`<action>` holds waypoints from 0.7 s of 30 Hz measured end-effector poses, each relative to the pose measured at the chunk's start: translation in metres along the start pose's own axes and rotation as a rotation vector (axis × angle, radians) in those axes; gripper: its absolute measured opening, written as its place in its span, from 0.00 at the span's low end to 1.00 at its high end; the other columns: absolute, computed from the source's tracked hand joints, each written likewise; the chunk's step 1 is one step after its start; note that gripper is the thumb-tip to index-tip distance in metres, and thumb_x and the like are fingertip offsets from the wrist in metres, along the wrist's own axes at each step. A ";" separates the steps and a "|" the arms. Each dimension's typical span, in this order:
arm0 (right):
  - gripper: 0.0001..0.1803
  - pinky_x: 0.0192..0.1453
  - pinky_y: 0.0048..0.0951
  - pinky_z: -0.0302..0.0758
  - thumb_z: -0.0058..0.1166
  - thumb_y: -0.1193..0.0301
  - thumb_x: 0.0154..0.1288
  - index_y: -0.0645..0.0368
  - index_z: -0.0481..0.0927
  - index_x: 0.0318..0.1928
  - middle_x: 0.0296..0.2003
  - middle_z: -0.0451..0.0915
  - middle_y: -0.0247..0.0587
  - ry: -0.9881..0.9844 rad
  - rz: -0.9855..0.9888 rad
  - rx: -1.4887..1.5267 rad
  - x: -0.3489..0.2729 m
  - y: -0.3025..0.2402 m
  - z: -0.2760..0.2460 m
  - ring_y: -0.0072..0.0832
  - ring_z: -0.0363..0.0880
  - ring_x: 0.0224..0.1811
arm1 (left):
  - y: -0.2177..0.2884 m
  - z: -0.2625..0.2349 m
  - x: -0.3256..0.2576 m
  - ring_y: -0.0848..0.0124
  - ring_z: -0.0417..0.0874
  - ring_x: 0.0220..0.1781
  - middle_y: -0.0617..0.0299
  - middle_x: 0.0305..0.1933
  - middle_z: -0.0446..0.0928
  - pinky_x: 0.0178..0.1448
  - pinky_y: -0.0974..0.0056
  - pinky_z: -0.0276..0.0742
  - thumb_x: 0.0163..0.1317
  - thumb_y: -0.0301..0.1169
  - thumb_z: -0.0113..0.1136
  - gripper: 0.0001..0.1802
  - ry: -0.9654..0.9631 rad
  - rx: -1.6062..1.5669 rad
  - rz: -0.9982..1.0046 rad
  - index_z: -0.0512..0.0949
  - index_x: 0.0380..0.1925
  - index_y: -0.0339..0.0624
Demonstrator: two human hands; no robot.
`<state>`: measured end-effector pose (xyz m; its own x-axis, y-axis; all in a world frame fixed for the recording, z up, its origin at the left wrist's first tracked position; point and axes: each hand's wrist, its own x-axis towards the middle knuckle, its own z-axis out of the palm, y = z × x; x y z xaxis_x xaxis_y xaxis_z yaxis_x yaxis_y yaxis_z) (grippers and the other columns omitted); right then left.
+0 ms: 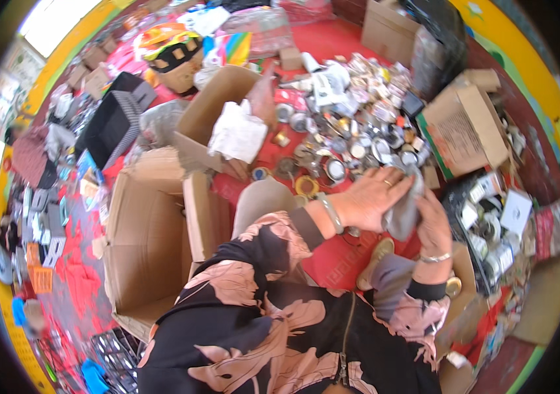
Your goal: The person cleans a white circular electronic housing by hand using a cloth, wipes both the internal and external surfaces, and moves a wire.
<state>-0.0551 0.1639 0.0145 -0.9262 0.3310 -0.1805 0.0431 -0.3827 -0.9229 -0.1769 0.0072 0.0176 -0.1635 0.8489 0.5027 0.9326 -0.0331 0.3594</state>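
Left hand (375, 197), fingers extended, and right hand (433, 223), fingers curled, are pressed around a grey cloth (403, 211), held over red floor covering (332, 266) near piled round containers (358, 151). Wiping or folding seems under way; steady pressure is probably needed next.

grey item (401, 215) partly covered by left hand (370, 197), flowered jacket (293, 335) cut off below

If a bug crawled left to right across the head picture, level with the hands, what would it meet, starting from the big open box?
Open cardboard box → knee → bracelet → left hand → grey cloth-like thing → right hand → black crate.
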 end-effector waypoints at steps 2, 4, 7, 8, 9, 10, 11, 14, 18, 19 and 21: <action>0.29 0.64 0.29 0.62 0.49 0.82 0.57 0.69 0.62 0.62 0.57 0.69 0.45 0.052 -0.069 -0.055 -0.007 -0.014 0.006 0.30 0.67 0.59 | -0.005 -0.003 -0.003 0.50 0.63 0.62 0.44 0.58 0.64 0.59 0.48 0.64 0.29 0.42 0.71 0.55 -0.023 -0.098 0.041 0.56 0.61 0.37; 0.30 0.61 0.28 0.64 0.52 0.82 0.54 0.68 0.64 0.60 0.54 0.71 0.44 0.051 -0.020 -0.270 -0.007 -0.013 0.000 0.29 0.70 0.56 | -0.001 -0.004 -0.005 0.50 0.64 0.62 0.44 0.57 0.65 0.59 0.49 0.63 0.28 0.41 0.71 0.56 0.036 -0.113 0.099 0.56 0.62 0.37; 0.23 0.47 0.24 0.72 0.56 0.77 0.53 0.67 0.72 0.52 0.41 0.78 0.37 0.074 -0.007 -0.479 -0.002 0.006 0.005 0.22 0.74 0.41 | 0.001 0.003 -0.010 0.50 0.65 0.61 0.44 0.56 0.66 0.60 0.50 0.61 0.30 0.40 0.71 0.55 -0.030 -0.054 0.118 0.56 0.62 0.39; 0.22 0.45 0.24 0.72 0.56 0.76 0.54 0.66 0.73 0.52 0.40 0.79 0.37 0.069 -0.055 -0.500 0.001 0.013 0.004 0.21 0.74 0.39 | 0.000 0.002 -0.010 0.50 0.65 0.60 0.44 0.56 0.66 0.60 0.50 0.61 0.31 0.40 0.70 0.54 -0.055 -0.025 0.126 0.56 0.62 0.39; 0.21 0.45 0.24 0.72 0.55 0.75 0.55 0.66 0.73 0.51 0.40 0.79 0.37 0.116 -0.072 -0.546 0.003 0.018 0.002 0.21 0.74 0.39 | -0.001 -0.002 -0.010 0.48 0.62 0.63 0.42 0.59 0.63 0.63 0.48 0.59 0.33 0.40 0.70 0.54 -0.139 -0.037 0.116 0.55 0.63 0.40; 0.20 0.44 0.24 0.73 0.55 0.75 0.56 0.65 0.74 0.50 0.40 0.79 0.38 0.165 -0.087 -0.592 0.006 0.021 0.000 0.20 0.74 0.38 | -0.002 0.000 -0.011 0.47 0.61 0.64 0.42 0.60 0.62 0.64 0.48 0.57 0.33 0.40 0.70 0.54 -0.072 -0.044 0.119 0.54 0.64 0.40; 0.18 0.44 0.24 0.73 0.54 0.74 0.57 0.64 0.74 0.50 0.40 0.79 0.38 0.224 -0.103 -0.642 0.006 0.020 0.002 0.20 0.74 0.38 | 0.000 0.001 -0.010 0.46 0.60 0.65 0.41 0.62 0.60 0.66 0.47 0.56 0.34 0.41 0.70 0.55 -0.003 -0.057 0.131 0.54 0.64 0.40; 0.16 0.43 0.25 0.73 0.53 0.73 0.60 0.66 0.75 0.48 0.40 0.79 0.40 0.509 -0.175 -0.438 0.010 0.009 0.006 0.21 0.75 0.37 | -0.008 -0.003 -0.005 0.45 0.56 0.68 0.40 0.65 0.56 0.70 0.49 0.50 0.35 0.40 0.71 0.56 0.226 -0.012 0.008 0.52 0.64 0.36; 0.13 0.44 0.32 0.76 0.54 0.70 0.63 0.62 0.74 0.46 0.40 0.79 0.40 0.593 -0.243 0.194 0.016 0.011 -0.002 0.30 0.79 0.39 | -0.030 0.024 -0.005 0.59 0.70 0.58 0.47 0.54 0.69 0.63 0.63 0.63 0.45 0.34 0.70 0.37 0.450 -0.709 -0.536 0.65 0.54 0.33; 0.13 0.44 0.33 0.76 0.54 0.69 0.63 0.61 0.74 0.45 0.40 0.79 0.39 0.561 -0.275 0.300 0.024 0.025 -0.023 0.30 0.79 0.39 | -0.028 0.030 -0.002 0.65 0.72 0.54 0.52 0.51 0.72 0.60 0.66 0.65 0.50 0.35 0.67 0.30 0.546 -0.784 -0.649 0.67 0.51 0.33; 0.11 0.37 0.31 0.77 0.54 0.70 0.63 0.60 0.74 0.44 0.39 0.79 0.38 0.648 -0.338 0.449 0.027 0.018 0.003 0.30 0.79 0.38 | -0.032 0.036 -0.004 0.72 0.74 0.48 0.58 0.45 0.75 0.55 0.70 0.67 0.57 0.36 0.61 0.22 0.651 -1.092 -0.817 0.70 0.48 0.35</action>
<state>-0.0809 0.1631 -0.0063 -0.4603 0.8638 -0.2050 -0.4759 -0.4350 -0.7644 -0.1947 0.0235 -0.0246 -0.8865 0.4620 0.0271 -0.1245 -0.2945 0.9475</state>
